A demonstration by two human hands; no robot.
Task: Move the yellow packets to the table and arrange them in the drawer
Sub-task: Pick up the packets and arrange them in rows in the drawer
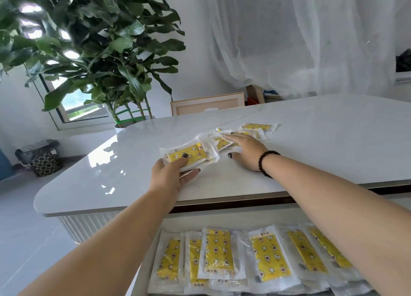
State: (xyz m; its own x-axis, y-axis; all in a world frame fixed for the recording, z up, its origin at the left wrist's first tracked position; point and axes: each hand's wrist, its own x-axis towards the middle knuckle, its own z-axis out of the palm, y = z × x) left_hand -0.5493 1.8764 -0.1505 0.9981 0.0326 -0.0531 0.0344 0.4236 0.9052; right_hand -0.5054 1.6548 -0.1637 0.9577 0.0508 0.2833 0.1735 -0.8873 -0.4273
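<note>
Left hand (172, 173) grips packet stack (189, 154), long side pointing right. Right hand (243, 151) flat on loose packets (258, 127); I see drawer (222, 218) just below both.

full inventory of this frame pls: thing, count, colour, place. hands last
packets in drawer: at least six showing, yellow in clear wrap, overlapping row in the open drawer
packets on table: loose pile, count unclear, yellow and clear, under and beyond the right hand
packet stack: several, yellow and clear, in the left hand
table: one, white, glossy
drawer: one, white, open below the table edge
plant: one, green, behind the table at left
bin: one, dark liner, floor at far left
curtain: white, sheer, behind the table
bracelet: one, dark beads, right wrist
left hand: grips the packet stack
right hand: flat on the packets on table
</note>
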